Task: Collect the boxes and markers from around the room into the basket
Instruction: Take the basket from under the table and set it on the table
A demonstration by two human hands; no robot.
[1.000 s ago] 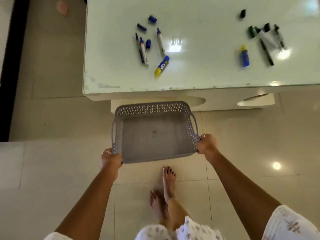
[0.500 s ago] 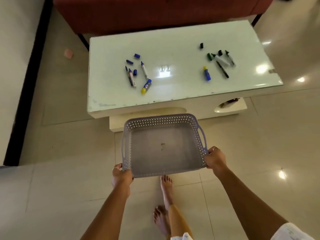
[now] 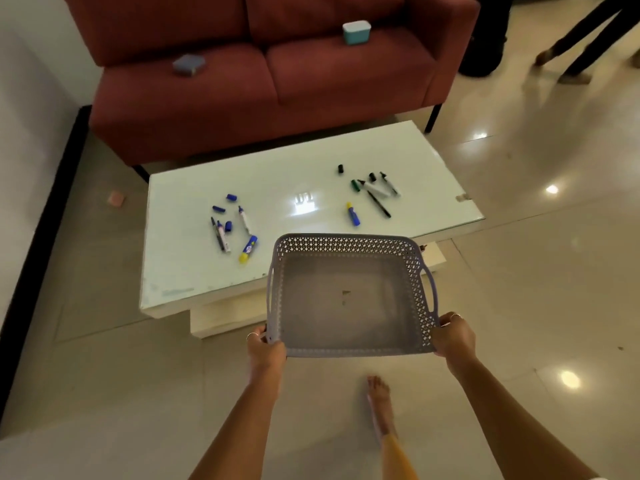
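Both hands gripped the grey basket (image 3: 349, 299) by its near corners, the left hand (image 3: 265, 351) curled round the near-left corner and the right hand (image 3: 453, 336) round the near-right one, and it held nothing yet. The white table (image 3: 187, 271) lay at twelve o'clock, its near edge under the basket's far rim. The blue markers (image 3: 230, 230) lay at about ten o'clock from the left hand, most with their long axes running roughly toward and away from the person; the left hand looked the nearer to them. The black and green markers (image 3: 375, 192) lay at eleven o'clock from the right hand. On the red sofa (image 3: 311, 88) sat a teal box (image 3: 356, 32) and what seemed a blue box (image 3: 188, 65), too blurred to be sure.
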